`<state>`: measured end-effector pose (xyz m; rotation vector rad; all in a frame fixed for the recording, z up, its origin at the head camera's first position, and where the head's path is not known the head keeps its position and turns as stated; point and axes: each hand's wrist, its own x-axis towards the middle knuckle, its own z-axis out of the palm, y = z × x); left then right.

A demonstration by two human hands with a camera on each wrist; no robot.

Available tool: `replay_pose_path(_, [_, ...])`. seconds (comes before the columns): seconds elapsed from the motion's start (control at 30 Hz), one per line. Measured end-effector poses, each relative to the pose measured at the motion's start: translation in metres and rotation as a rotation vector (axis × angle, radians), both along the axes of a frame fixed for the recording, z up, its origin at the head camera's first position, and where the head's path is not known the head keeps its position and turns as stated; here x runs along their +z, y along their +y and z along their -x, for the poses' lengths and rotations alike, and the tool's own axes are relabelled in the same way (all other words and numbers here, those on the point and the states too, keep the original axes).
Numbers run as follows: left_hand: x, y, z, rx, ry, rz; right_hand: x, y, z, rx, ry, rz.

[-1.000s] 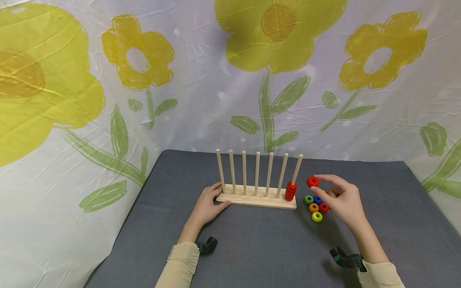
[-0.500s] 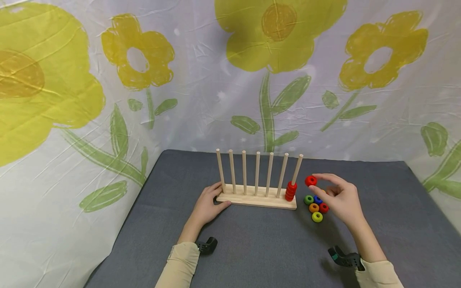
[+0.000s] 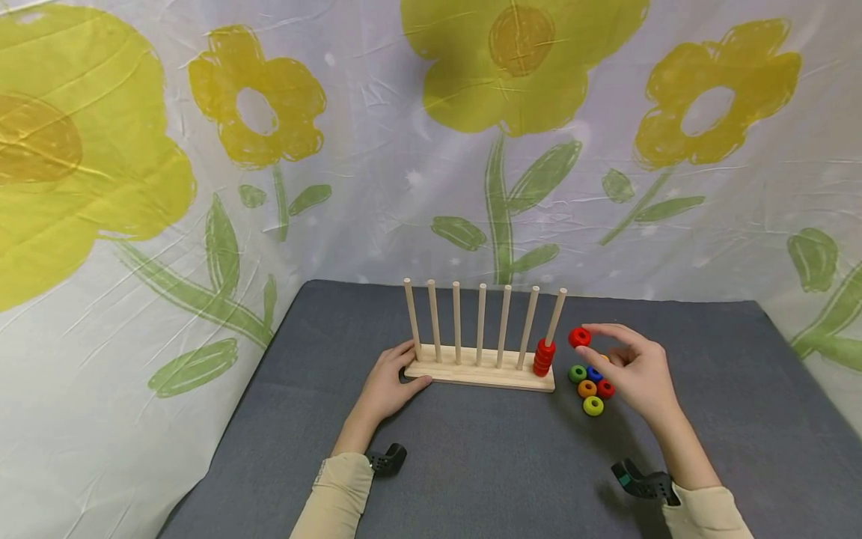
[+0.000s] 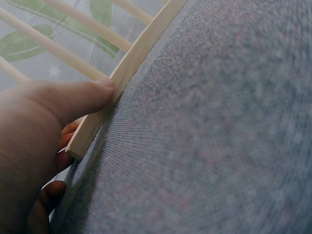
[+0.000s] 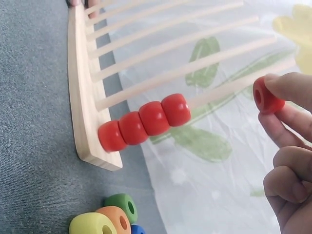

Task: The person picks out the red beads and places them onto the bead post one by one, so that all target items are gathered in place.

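Observation:
My right hand (image 3: 640,373) pinches a red bead (image 3: 579,337) between thumb and fingertips, held in the air just right of the rightmost peg. In the right wrist view that bead (image 5: 265,96) shows its hole, and the other fingers are curled in. A wooden peg rack (image 3: 481,376) with several upright pegs stands on the table. Its rightmost peg carries a stack of red beads (image 3: 544,358). At the rack's left end my left hand (image 3: 387,385) grips the base, the thumb (image 4: 92,97) along the front edge and the fingers behind, partly hidden.
Below the right hand lie loose beads: a green bead (image 3: 577,374), a blue bead (image 3: 594,373), an orange bead (image 3: 587,388), a red bead (image 3: 605,388) and a yellow bead (image 3: 593,406). The dark grey tabletop (image 3: 471,464) meets a flower-printed curtain (image 3: 377,187) behind.
My right hand, holding the red bead, has drifted slightly left and up toward the rightmost peg. The left hand and rack have stayed put.

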<state>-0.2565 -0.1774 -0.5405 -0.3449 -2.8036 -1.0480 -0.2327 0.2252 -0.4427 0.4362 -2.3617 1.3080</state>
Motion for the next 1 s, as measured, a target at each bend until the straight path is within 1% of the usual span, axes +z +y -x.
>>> replay_pose_path(0.27, [-0.0004, -0.0002, 0.0007, -0.003, 0.004, -0.004, 0.0023, -0.0025, -0.0003, 0.003, 0.004, 0.001])
replay_pose_path(0.43, [-0.0004, -0.0002, 0.0007, -0.005, 0.002, -0.004, 0.0017, -0.0029, 0.0006, -0.005, -0.001, -0.012])
replay_pose_path(0.67, [0.0001, -0.0004, 0.0002, -0.003, -0.003, -0.007, 0.0010, -0.0025, 0.0022, -0.008, -0.014, -0.002])
replay_pose_path(1.0, [-0.0001, -0.0007, -0.0001, -0.005, -0.005, -0.015, 0.0001, -0.0045, 0.0028, -0.015, -0.010, -0.020])
